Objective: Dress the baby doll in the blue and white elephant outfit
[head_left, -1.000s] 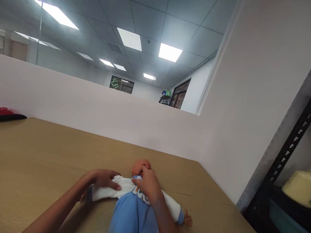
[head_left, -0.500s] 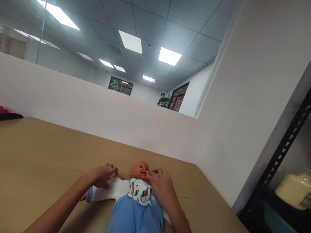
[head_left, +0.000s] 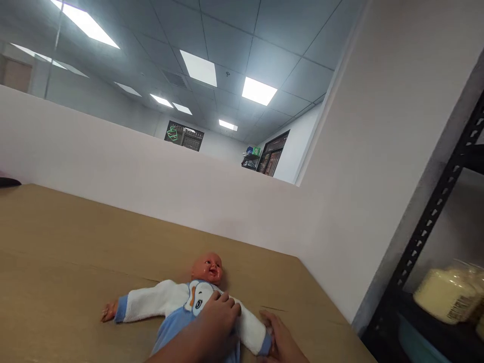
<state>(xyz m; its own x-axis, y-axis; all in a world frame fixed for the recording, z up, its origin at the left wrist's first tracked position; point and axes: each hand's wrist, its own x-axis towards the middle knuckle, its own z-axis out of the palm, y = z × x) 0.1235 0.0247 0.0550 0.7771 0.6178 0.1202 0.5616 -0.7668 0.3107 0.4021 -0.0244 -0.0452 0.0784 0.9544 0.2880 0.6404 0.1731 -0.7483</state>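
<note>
A baby doll [head_left: 207, 267] in a white and blue suit with an elephant picture lies on its back on the brown table [head_left: 75, 242], arms spread. My left hand [head_left: 221, 316] rests on the doll's chest, fingers laid over the cloth and holding nothing. My right hand [head_left: 279, 337] is at the end of the doll's right-side sleeve [head_left: 251, 330], fingers closed round the blue cuff. The doll's other sleeve [head_left: 147, 304] lies free on the table.
A white partition [head_left: 151, 181] runs along the table's far edge and a white wall [head_left: 378, 151] stands to the right. A black metal shelf [head_left: 427, 227] at the right holds a jar of pale contents [head_left: 442, 292]. A dark object [head_left: 7, 181] lies at the far left.
My left hand left the doll's left sleeve and moved onto its chest. My right hand moved from beside the doll's head down to the right sleeve's cuff. The view shifted slightly right.
</note>
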